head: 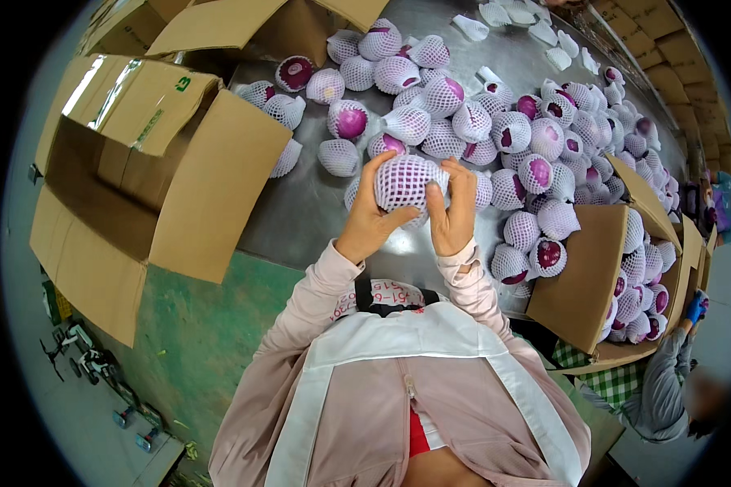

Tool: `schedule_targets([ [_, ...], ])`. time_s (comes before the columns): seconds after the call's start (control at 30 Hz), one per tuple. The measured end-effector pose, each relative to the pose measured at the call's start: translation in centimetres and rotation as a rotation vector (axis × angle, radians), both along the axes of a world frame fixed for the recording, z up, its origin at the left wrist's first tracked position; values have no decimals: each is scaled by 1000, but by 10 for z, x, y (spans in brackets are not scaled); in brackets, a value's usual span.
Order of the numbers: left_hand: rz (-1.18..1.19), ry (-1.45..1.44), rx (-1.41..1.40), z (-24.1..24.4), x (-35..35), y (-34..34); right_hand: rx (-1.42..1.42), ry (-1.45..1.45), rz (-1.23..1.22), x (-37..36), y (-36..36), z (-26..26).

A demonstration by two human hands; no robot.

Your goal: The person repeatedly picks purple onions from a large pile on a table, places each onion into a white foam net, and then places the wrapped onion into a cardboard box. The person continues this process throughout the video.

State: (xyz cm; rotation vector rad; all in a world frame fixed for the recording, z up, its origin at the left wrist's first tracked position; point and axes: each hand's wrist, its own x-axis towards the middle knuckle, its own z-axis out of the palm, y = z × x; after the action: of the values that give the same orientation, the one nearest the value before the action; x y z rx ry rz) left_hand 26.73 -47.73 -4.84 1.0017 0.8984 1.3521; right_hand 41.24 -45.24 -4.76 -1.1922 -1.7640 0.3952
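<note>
Just above the front edge of the metal table (268, 225), my left hand (368, 222) holds a round purple fruit in a white foam net sleeve (405, 185), with thumb and fingers around its left side. My right hand (454, 210) pinches the right end of the same sleeve between thumb and fingers. The net covers most of the fruit's visible side, and purple shows through the mesh. Beyond my hands lies a pile of similar sleeved fruits (441, 97), several with bare purple skin at the sleeve's opening.
An open cardboard box (219, 189) stands at the left, its flaps spread. At the right, another cardboard box (575, 274) holds sleeved fruits. Loose foam net sleeves (545, 30) lie at the back. A person in grey sleeves (661, 383) and blue gloves is at the far right.
</note>
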Motion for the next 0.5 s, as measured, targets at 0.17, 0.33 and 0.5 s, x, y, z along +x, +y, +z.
schedule_targets([
  [0.17,-26,-46,75,-5,-5,-16,-282,515,96,-2,-23,10],
  [0.33,-59,-50,79,18,9,-33,-449,1061,135,5,-28,25],
  [0.5,-176,-146,39,10,8,-40,-787,1115,140,20,-24,43],
])
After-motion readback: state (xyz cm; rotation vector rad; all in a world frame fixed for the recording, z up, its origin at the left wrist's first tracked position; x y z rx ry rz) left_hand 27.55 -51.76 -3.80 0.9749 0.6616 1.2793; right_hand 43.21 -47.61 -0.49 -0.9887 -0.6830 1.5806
